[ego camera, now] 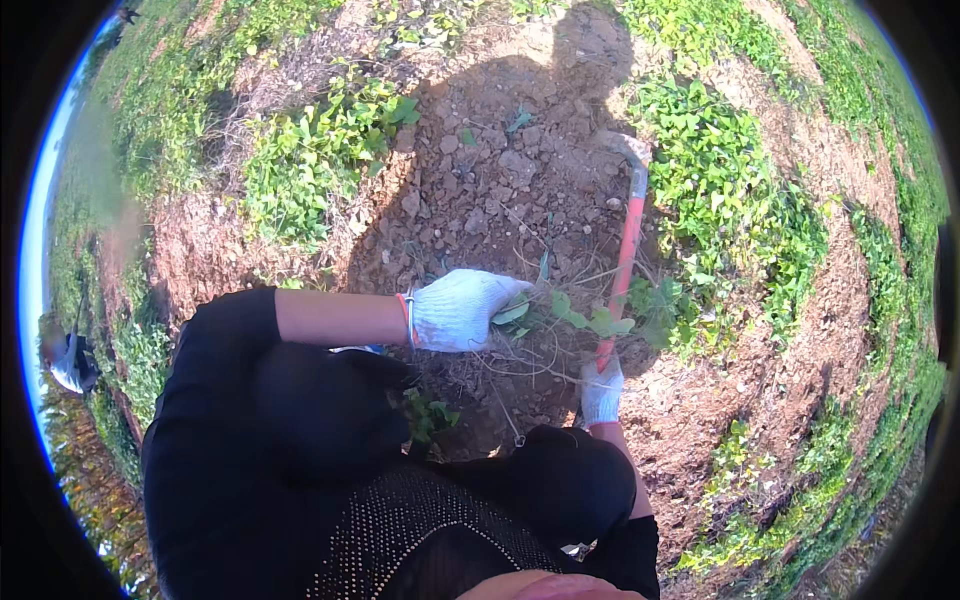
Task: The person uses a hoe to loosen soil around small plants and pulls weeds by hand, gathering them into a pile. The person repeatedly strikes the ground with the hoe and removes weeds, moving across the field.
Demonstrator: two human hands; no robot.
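Note:
My left hand (459,310), in a white knit glove, is closed on a leafy vine (517,310) in front of my knees. Thin stems of the vine trail to the right, across the handle beside it. My right hand (602,390), gloved the same way, grips the lower end of a hoe with a red handle (628,259). The handle points away from me, and the soil-coated metal head (628,147) is at its far end, by the edge of the leaves. Between the hands lie tangled dry stems and roots (525,360). The fingertips of my left hand are mostly hidden.
Broken, cloddy soil (487,180) spreads ahead, partly under my shadow. Low green vines grow on the left (319,161) and in a dense row on the right (720,180). Another person (69,360) is at the far left edge. My bent knees (577,472) frame the near ground.

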